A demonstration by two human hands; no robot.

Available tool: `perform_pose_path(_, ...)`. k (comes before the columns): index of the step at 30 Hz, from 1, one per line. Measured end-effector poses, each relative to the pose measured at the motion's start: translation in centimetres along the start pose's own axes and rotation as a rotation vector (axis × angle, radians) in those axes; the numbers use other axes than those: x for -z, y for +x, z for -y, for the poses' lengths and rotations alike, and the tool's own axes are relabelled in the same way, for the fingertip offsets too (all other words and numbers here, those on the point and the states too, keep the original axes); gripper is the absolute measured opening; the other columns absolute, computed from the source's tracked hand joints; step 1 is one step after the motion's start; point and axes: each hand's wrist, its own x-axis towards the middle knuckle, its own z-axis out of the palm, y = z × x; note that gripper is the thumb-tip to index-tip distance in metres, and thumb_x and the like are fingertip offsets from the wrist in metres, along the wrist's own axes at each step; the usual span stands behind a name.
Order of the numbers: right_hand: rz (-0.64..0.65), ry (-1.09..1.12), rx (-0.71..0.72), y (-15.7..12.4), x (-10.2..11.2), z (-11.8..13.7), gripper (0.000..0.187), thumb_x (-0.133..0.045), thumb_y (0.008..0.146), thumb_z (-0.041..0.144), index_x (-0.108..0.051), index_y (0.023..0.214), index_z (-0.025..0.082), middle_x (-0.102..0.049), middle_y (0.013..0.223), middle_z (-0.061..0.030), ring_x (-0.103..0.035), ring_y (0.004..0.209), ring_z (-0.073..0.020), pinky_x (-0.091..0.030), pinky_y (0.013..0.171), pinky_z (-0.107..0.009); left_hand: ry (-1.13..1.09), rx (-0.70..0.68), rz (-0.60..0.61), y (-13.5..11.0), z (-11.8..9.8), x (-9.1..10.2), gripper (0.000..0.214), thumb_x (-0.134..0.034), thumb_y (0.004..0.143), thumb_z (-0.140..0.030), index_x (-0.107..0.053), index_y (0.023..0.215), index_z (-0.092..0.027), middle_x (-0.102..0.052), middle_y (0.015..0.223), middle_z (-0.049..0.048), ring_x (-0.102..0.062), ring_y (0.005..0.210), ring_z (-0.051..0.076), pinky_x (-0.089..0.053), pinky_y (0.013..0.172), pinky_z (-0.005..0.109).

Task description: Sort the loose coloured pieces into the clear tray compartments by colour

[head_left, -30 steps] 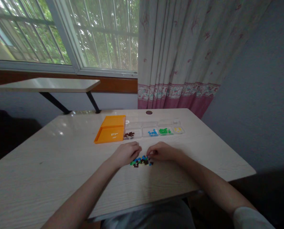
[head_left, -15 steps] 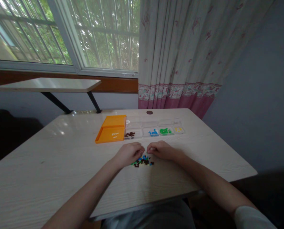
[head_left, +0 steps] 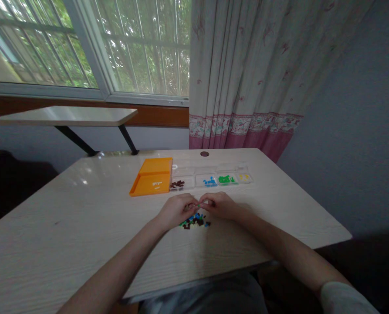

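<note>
My left hand (head_left: 178,210) and my right hand (head_left: 221,205) meet fingertip to fingertip just above the table. Both are closed in a pinch. A tiny green piece (head_left: 199,205) shows where the fingertips touch, and the right fingers grip it. Whatever the left fingers hold is hidden. Right below them lies a loose pile of small building bricks (head_left: 196,221), brown, blue, green and pale, partly covered by my left hand.
Beyond the hands sits an open orange box (head_left: 138,185) with a few white pieces inside. Beside it a clear compartment tray (head_left: 199,185) holds brown bricks (head_left: 177,185), blue bricks (head_left: 210,181), green bricks (head_left: 226,179) and yellow bricks (head_left: 244,177). A raised shelf (head_left: 83,114) stands at the back left.
My right hand has moved slightly left, bringing the small green piece against my left fingertips. The gap between the hands has closed. Box, tray and pile look the same.
</note>
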Motion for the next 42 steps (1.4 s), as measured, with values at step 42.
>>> perform_pose_path(42,-0.768,-0.214,0.058,-0.1,4.5,-0.9,0.013,-0.055,0.078,0.027,-0.064,0.077,0.018,-0.042,0.043,0.0064,-0.040,0.039,-0.0061,-0.037,0.047,-0.018,0.187,-0.047,0.178,-0.3,0.6,-0.1,0.025,-0.036,0.087,-0.031,-0.058,0.083,-0.020,-0.059,0.083,0.0023,-0.056,0.077,0.014,-0.040,0.069,0.021)
